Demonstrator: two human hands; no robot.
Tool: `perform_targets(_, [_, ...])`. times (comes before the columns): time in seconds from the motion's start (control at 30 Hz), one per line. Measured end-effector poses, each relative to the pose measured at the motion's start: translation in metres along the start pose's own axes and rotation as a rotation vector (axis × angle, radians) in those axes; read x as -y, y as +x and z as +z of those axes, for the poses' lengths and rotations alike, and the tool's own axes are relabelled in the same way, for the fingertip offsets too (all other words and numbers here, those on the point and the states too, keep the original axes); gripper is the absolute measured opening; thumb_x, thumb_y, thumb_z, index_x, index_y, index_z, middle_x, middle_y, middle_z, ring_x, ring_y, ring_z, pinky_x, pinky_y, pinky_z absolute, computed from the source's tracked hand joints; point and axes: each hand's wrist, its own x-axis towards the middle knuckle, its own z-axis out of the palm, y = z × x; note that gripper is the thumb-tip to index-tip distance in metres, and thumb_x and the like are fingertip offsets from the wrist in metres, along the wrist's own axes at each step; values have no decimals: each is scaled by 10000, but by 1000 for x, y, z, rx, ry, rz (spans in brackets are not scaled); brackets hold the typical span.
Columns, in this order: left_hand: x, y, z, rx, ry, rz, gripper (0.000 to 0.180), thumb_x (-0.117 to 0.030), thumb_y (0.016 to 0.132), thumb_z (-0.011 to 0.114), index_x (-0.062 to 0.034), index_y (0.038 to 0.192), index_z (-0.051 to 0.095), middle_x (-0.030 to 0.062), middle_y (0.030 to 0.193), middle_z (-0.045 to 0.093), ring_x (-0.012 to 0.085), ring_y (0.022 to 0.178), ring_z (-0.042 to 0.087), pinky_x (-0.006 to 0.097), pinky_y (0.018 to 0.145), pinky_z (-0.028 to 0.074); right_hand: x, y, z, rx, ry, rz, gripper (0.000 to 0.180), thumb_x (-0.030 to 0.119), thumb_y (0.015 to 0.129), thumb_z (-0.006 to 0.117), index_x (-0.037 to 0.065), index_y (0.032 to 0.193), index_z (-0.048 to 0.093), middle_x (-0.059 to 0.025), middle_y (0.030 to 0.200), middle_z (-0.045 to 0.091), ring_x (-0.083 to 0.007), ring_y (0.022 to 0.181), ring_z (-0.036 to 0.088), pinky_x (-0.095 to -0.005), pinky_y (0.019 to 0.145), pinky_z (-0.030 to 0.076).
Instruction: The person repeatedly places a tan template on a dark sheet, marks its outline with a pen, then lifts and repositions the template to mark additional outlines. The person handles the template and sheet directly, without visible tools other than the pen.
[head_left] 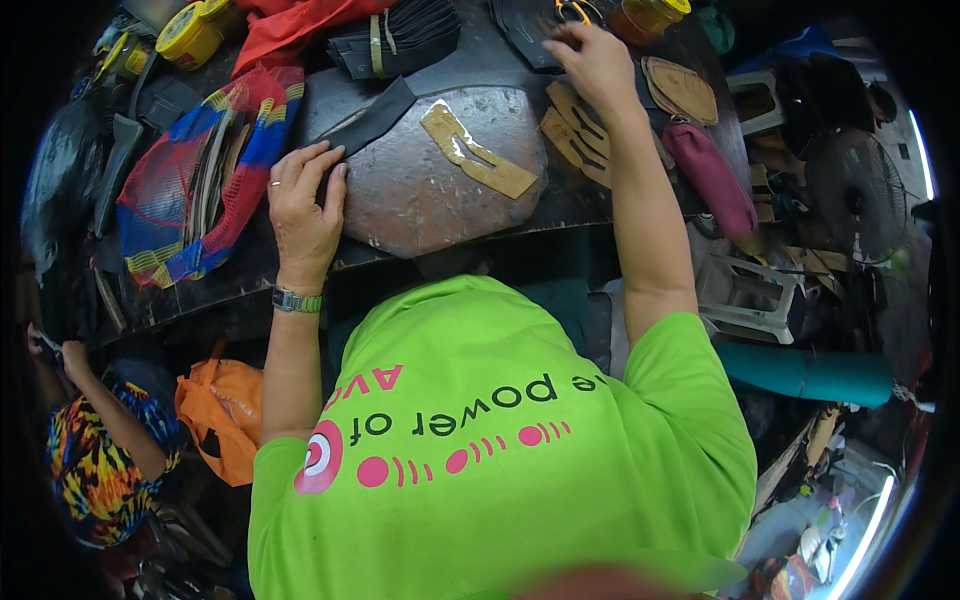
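Note:
On a worn, rounded slab [400, 215] at the table's front edge lies a dark flat strip [372, 118]. My left hand [305, 205] rests at its near end, fingertips touching it, thumb apart. Right of the strip is a tan forked piece [470, 152] with shiny whitish patches along its edges. My right hand [592, 65] reaches to the far side, fingers bent and pointing left, nothing visible in them. Just beyond it show the orange handles of what look like scissors [575, 10]. Black flat pieces [522, 35] lie beside its fingertips. More tan forked pieces [577, 135] sit under my right forearm.
A banded black stack [395, 40] stands at the back. Yellow tubs [188, 38] and a mesh bag [215, 170] are at left; a maroon pouch [708, 175] and tan ovals [680, 90] at right. Another person's hands [72, 355] hold a tool at far left.

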Motion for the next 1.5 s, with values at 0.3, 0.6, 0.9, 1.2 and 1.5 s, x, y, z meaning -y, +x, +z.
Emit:
perform_targets(0.3, [-1, 1, -1, 16, -6, 20, 199, -104, 914, 742, -86, 1109, 769, 64, 1166, 722, 264, 1132, 642, 388, 1006, 459, 9, -130, -76, 293, -274, 176, 311, 242, 834, 781, 78, 1098, 780, -137, 1001, 726, -343, 1004, 687, -463, 869, 546])
perform_targets(0.6, [0, -3, 1, 25, 0, 5, 205, -96, 922, 732, -74, 1123, 766, 80, 1183, 718, 275, 1142, 639, 388, 1014, 460, 10, -130, -73, 292, -253, 163, 218, 200, 820, 769, 52, 976, 738, -139, 972, 721, -363, 988, 683, -485, 844, 540])
perform_targets(0.9, [-4, -1, -1, -3, 21, -23, 179, -92, 904, 744, -70, 1080, 773, 108, 1254, 701, 305, 1216, 608, 421, 1075, 432, 25, -51, -23, 70, -62, 25, 277, 299, 897, 723, 47, 1005, 768, -165, 994, 734, -394, 948, 696, -491, 842, 538])
perform_targets(1.2, [-3, 0, -2, 26, -10, -52, 157, -82, 894, 750, -66, 1049, 770, 91, 1300, 703, 303, 1273, 591, 427, 1091, 420, 28, -10, 15, 57, -270, 84, 342, 345, 862, 793, 38, 1011, 775, -188, 1056, 719, -388, 990, 709, -484, 879, 561])
perform_targets(1.5, [2, -1, 0, 23, -35, -50, 146, -95, 899, 752, -78, 1042, 770, 77, 1282, 710, 294, 1252, 597, 419, 1075, 420, 35, -24, 6, -14, -206, 19, 418, 363, 860, 802, 54, 1136, 744, -152, 1003, 711, -340, 976, 699, -423, 829, 549])
